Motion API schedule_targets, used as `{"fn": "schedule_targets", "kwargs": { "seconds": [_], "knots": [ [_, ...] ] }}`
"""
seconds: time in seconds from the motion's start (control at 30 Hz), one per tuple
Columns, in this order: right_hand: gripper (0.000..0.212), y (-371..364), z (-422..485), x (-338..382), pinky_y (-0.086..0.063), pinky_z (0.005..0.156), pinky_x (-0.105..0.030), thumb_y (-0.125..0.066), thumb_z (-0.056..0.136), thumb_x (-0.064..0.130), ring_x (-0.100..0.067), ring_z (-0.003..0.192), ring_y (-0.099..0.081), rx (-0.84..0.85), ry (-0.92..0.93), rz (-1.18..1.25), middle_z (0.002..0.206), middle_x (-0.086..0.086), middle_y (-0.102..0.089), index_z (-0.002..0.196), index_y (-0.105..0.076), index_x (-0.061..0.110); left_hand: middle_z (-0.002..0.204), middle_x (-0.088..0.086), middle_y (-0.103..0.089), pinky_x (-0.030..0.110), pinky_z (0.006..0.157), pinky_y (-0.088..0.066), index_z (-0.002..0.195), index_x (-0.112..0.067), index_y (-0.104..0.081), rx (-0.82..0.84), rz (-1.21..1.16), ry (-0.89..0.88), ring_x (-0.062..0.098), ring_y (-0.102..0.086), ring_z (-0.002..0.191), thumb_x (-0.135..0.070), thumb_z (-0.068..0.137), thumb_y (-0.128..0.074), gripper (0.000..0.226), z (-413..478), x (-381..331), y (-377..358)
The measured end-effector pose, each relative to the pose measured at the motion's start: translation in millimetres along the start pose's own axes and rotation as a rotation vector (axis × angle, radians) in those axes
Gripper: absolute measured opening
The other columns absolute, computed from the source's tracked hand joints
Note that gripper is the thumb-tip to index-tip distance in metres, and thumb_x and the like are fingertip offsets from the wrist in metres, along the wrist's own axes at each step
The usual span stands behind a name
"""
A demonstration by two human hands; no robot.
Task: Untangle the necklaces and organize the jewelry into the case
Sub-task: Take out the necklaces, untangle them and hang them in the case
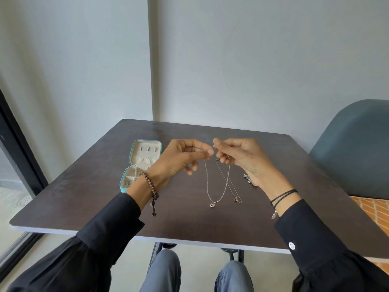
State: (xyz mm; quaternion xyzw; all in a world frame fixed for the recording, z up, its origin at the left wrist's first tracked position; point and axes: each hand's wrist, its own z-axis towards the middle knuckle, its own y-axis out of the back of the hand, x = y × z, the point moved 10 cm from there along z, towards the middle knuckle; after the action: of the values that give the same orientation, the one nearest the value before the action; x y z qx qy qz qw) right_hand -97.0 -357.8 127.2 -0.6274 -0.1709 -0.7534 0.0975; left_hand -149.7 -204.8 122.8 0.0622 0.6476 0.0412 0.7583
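Observation:
Two thin necklaces hang crossed between my raised hands above the dark table (84,197). The silver necklace (207,182) ends in a small square pendant (212,205) near the tabletop. The darker chain (230,182) ends in a small dark pendant (235,199). My left hand (181,159) pinches the chains at their top between thumb and forefinger. Close beside it, my right hand (237,154) pinches the same bunch of chain. The open turquoise jewelry case (143,163) lies at the left, partly behind my left wrist, with some small pieces in its lower tray.
A small cluster of silver jewelry (248,178) lies on the table just behind my right wrist. A grey-blue chair (353,148) stands at the table's right side. A wall rises behind the table, and a dark window frame (19,148) runs along the left.

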Motion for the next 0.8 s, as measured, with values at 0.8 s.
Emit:
{"fn": "schedule_targets", "kwargs": {
  "seconds": [0.8],
  "knots": [
    [0.019,-23.0,117.8,-105.7,-0.045,0.082,-0.017,-0.068,0.092,0.004,-0.012,0.091,-0.066,0.015,0.029,-0.853,0.101,-0.002,-0.074,0.109,-0.074,0.011,0.087,-0.003,-0.073,0.037,0.084,-0.058,0.083,-0.033,-0.071,-0.261,0.694,0.268,0.021,-0.072,0.087,-0.025,0.077,-0.068,0.010,106.6,118.0,27.1]
  ]
}}
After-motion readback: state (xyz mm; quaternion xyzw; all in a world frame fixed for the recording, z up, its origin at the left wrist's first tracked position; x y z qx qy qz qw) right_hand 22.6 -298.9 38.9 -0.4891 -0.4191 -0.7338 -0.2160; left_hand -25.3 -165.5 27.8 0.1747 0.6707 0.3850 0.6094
